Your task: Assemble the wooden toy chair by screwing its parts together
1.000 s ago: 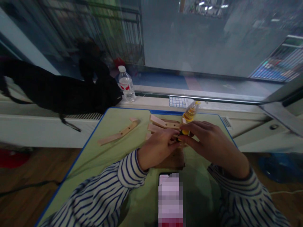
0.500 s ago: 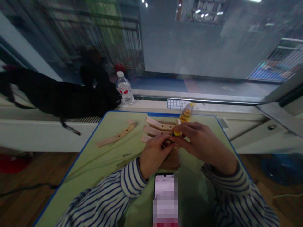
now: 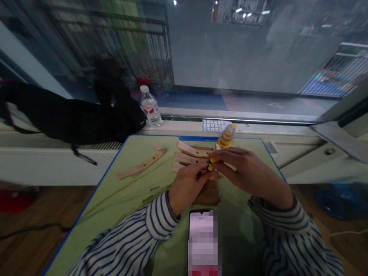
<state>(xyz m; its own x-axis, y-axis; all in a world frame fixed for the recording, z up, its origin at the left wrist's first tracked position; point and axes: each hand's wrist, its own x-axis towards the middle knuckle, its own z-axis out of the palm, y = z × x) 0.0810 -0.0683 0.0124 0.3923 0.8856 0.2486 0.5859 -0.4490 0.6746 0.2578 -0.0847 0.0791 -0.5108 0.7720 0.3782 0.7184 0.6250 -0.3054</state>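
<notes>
Over the wooden piece with curved slats point(image 3: 189, 157), my right hand point(image 3: 244, 168) grips a stubby yellow-and-black screwdriver point(image 3: 213, 161) by its top with thumb and fingers. My left hand point(image 3: 188, 184) is closed too, thumb and index finger pinched at the screwdriver's lower end. Its tip, and whatever is under it, are hidden by my fingers. Several pale slats reach out to the left of my hands, with dark holes in them. A brown wooden board point(image 3: 208, 193) shows beneath my left hand.
A loose curved wooden piece point(image 3: 142, 166) with holes lies left on the green table point(image 3: 115, 214). Two screws point(image 3: 154, 188) rest near my left sleeve. A phone point(image 3: 201, 226) lies in front. Behind stand a yellow-capped glue bottle point(image 3: 226, 137), a water bottle point(image 3: 151, 109) and a black bag point(image 3: 83, 119).
The screwdriver has turned and tilted between my fingers, so more yellow shows near my left fingertips. My right hand has shifted slightly with it; my left hand stays almost in place.
</notes>
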